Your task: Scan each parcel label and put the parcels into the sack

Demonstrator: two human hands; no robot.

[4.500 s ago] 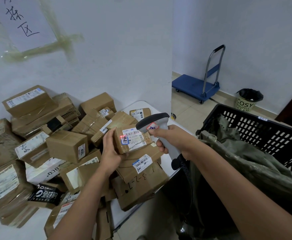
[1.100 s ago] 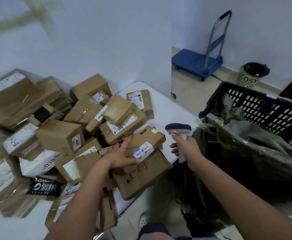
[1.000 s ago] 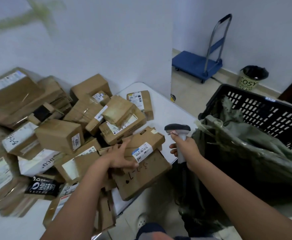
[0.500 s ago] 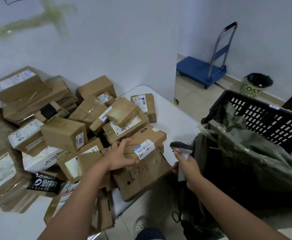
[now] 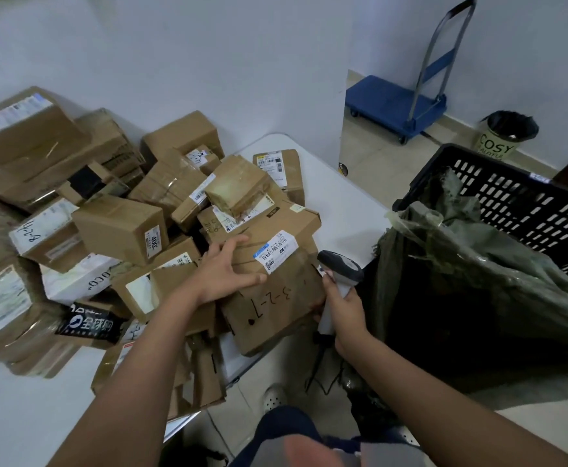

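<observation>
Left hand (image 5: pixel 226 271) fingers spread on parcel (image 5: pixel 269 244) w/ label, right hand (image 5: pixel 343 306) gripping scanner (image 5: pixel 339 274)

Flat carton (image 5: pixel 275 308) is showing handwritten "3-2-7"; brown box (image 5: pixel 120 227) label is reading "400"; waste bin (image 5: pixel 498 146) is displaying "COSY".
</observation>
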